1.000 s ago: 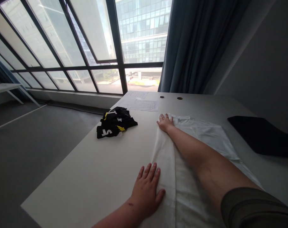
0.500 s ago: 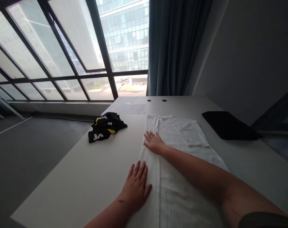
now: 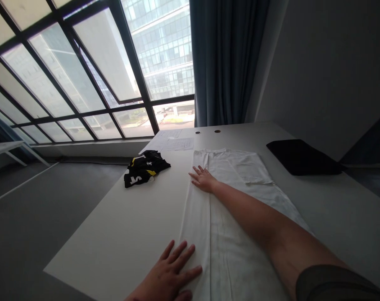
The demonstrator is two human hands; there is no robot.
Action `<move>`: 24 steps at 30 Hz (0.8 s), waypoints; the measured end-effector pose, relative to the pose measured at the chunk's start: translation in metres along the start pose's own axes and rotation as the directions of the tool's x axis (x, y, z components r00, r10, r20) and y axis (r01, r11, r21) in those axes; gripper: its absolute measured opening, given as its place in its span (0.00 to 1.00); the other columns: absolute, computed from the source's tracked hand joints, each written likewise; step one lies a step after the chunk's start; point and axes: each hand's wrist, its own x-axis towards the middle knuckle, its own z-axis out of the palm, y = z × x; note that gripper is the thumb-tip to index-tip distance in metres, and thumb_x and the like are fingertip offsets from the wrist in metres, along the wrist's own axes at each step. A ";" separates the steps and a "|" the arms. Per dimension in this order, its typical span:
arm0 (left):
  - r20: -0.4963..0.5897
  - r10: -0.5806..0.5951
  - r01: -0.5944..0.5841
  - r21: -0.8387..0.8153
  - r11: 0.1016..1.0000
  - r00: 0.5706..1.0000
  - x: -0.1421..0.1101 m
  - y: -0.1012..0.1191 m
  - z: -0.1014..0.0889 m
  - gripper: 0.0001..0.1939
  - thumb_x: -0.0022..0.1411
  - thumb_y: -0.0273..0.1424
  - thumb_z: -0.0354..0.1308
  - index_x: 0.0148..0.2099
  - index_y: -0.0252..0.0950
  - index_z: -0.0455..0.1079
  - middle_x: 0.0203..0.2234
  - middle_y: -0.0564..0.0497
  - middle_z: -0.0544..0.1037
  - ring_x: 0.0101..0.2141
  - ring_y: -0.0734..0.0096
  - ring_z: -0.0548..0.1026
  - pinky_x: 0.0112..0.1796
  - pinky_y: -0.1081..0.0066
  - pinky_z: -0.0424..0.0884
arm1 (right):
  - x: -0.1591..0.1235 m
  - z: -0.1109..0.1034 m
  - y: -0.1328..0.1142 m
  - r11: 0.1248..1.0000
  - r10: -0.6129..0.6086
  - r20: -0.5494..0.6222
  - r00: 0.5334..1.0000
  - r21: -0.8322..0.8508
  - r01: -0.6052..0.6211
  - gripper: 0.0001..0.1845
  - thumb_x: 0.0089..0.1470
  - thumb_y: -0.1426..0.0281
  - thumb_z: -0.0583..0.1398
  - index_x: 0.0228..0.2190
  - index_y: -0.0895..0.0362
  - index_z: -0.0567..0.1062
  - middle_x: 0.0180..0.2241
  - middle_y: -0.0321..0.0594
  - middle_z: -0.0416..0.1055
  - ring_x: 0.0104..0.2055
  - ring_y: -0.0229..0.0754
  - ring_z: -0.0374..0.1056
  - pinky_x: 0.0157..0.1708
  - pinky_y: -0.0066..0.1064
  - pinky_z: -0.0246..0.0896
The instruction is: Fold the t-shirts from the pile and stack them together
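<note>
A white T-shirt (image 3: pixel 240 225) lies spread on the white table, its collar toward the window and its left side folded over in a long strip. Flat on that folded strip, near the shoulder end, rests my right hand (image 3: pixel 203 179) with its fingers spread. My left hand (image 3: pixel 171 271) is lower down, over the left edge of the shirt near the bottom of the view. Its fingers are stretched apart, with nothing held in them. Part of the shirt is hidden beneath my right forearm.
A crumpled black garment with yellow and white marks (image 3: pixel 146 168) lies on the table (image 3: pixel 121 234) to the left. Paper sheets (image 3: pixel 177 144) are at the far end, beside two round cable holes. A flat black item (image 3: pixel 303 158) lies at the right.
My left hand has slid down along the shirt's left edge toward me, its fingers spreading wider. My right hand stays near the shoulder end. The view has tilted slightly.
</note>
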 end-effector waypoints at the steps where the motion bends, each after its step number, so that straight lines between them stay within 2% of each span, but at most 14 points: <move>1: 0.018 -0.009 0.010 -0.019 1.000 1.000 -0.005 0.000 -0.001 0.29 0.73 0.45 0.52 0.73 0.67 0.52 0.75 0.59 0.45 0.73 0.49 0.48 0.70 0.40 0.43 | -0.009 -0.003 0.009 0.999 -0.034 -0.004 0.999 0.005 0.034 0.33 0.68 0.54 0.54 0.71 0.45 0.59 0.76 0.38 0.37 0.77 0.57 0.29 0.73 0.55 0.31; 3: 0.056 -0.021 0.023 -0.046 0.999 0.998 -0.014 0.001 -0.003 0.27 0.74 0.46 0.49 0.72 0.69 0.53 0.75 0.60 0.45 0.73 0.51 0.48 0.70 0.41 0.42 | -0.032 -0.012 0.038 0.998 -0.066 -0.059 0.996 0.006 0.066 0.33 0.68 0.55 0.55 0.70 0.45 0.60 0.76 0.37 0.39 0.77 0.58 0.30 0.73 0.56 0.31; 5: 0.087 -0.014 0.019 -0.057 0.998 0.996 -0.019 0.001 -0.006 0.27 0.74 0.49 0.49 0.72 0.69 0.54 0.75 0.59 0.47 0.73 0.52 0.47 0.70 0.41 0.41 | -0.066 -0.024 0.081 0.996 -0.094 -0.167 0.982 -0.029 0.090 0.32 0.68 0.55 0.54 0.69 0.47 0.63 0.76 0.38 0.41 0.78 0.55 0.29 0.73 0.54 0.29; 8: 0.081 0.009 -0.004 -0.061 0.998 0.997 -0.022 -0.001 -0.016 0.28 0.70 0.50 0.54 0.71 0.67 0.58 0.74 0.58 0.52 0.73 0.51 0.52 0.70 0.44 0.42 | -0.133 -0.042 0.155 1.000 0.021 -0.281 0.959 -0.016 -0.027 0.33 0.68 0.52 0.50 0.68 0.49 0.65 0.75 0.39 0.44 0.78 0.51 0.31 0.74 0.51 0.33; 10: 0.052 0.031 -0.027 -0.074 0.997 0.998 -0.017 -0.003 -0.024 0.28 0.68 0.50 0.57 0.68 0.65 0.63 0.73 0.58 0.58 0.71 0.51 0.57 0.70 0.47 0.45 | -0.183 -0.049 0.196 0.992 0.121 -0.236 0.964 0.065 -0.108 0.34 0.68 0.50 0.46 0.68 0.48 0.64 0.74 0.39 0.48 0.76 0.48 0.42 0.73 0.48 0.43; 12: 0.002 0.066 -0.065 -0.085 0.994 0.998 -0.004 -0.004 -0.031 0.25 0.67 0.47 0.58 0.65 0.60 0.68 0.69 0.55 0.66 0.67 0.52 0.62 0.68 0.50 0.54 | -0.227 -0.050 0.220 0.983 0.164 -0.204 0.965 0.115 -0.143 0.35 0.66 0.47 0.47 0.67 0.46 0.66 0.73 0.40 0.53 0.74 0.50 0.51 0.72 0.49 0.48; 14: -0.076 0.127 -0.132 -0.071 0.989 0.989 0.023 -0.001 -0.036 0.19 0.69 0.41 0.55 0.60 0.51 0.72 0.62 0.50 0.73 0.62 0.54 0.69 0.61 0.54 0.63 | -0.256 -0.050 0.227 0.978 0.173 -0.247 0.954 0.160 -0.136 0.35 0.66 0.45 0.49 0.66 0.46 0.68 0.72 0.40 0.56 0.73 0.53 0.53 0.72 0.50 0.49; 16: -0.147 0.234 -0.239 -0.021 0.971 0.961 0.064 0.008 -0.038 0.15 0.70 0.35 0.53 0.55 0.44 0.73 0.55 0.48 0.78 0.54 0.58 0.73 0.55 0.57 0.66 | -0.268 -0.050 0.223 0.955 0.230 -0.329 0.916 0.257 -0.148 0.34 0.67 0.46 0.48 0.67 0.45 0.67 0.70 0.38 0.60 0.71 0.54 0.56 0.71 0.50 0.51; 17: -0.151 0.309 -0.311 0.005 0.950 0.939 0.089 0.016 -0.038 0.13 0.71 0.35 0.53 0.54 0.43 0.74 0.53 0.48 0.80 0.52 0.59 0.74 0.54 0.57 0.66 | -0.269 -0.052 0.220 0.932 0.281 -0.358 0.891 0.322 -0.165 0.33 0.68 0.47 0.47 0.66 0.45 0.68 0.68 0.37 0.63 0.70 0.54 0.59 0.70 0.49 0.53; 18: -0.140 0.398 -0.398 0.029 0.917 0.907 0.115 0.026 -0.038 0.12 0.72 0.36 0.53 0.53 0.43 0.74 0.52 0.50 0.80 0.50 0.61 0.75 0.53 0.58 0.66 | -0.268 -0.054 0.217 0.904 0.336 -0.375 0.864 0.384 -0.185 0.32 0.68 0.48 0.47 0.65 0.45 0.70 0.66 0.37 0.67 0.68 0.54 0.62 0.70 0.49 0.55; 21: -0.002 0.613 -0.611 0.087 0.787 0.790 0.195 0.067 -0.032 0.15 0.74 0.40 0.53 0.57 0.43 0.73 0.55 0.53 0.79 0.49 0.64 0.76 0.51 0.61 0.67 | -0.262 -0.063 0.213 0.828 0.399 -0.350 0.848 0.534 -0.169 0.30 0.68 0.47 0.49 0.57 0.46 0.78 0.61 0.37 0.73 0.66 0.52 0.65 0.70 0.49 0.53; 22: 0.037 0.655 -0.654 0.106 0.749 0.755 0.218 0.083 -0.029 0.15 0.74 0.40 0.53 0.56 0.43 0.74 0.57 0.53 0.78 0.49 0.64 0.76 0.50 0.61 0.68 | -0.262 -0.066 0.214 0.803 0.405 -0.362 0.839 0.580 -0.137 0.30 0.68 0.46 0.49 0.55 0.47 0.80 0.60 0.37 0.74 0.66 0.52 0.65 0.71 0.48 0.52; 24: 0.099 0.689 -0.695 0.153 0.702 0.718 0.256 0.115 -0.022 0.17 0.74 0.40 0.53 0.59 0.43 0.73 0.62 0.54 0.74 0.50 0.63 0.76 0.50 0.61 0.69 | -0.264 -0.069 0.217 0.740 0.430 -0.378 0.820 0.667 -0.081 0.30 0.67 0.45 0.50 0.51 0.48 0.82 0.57 0.38 0.77 0.65 0.51 0.67 0.71 0.48 0.52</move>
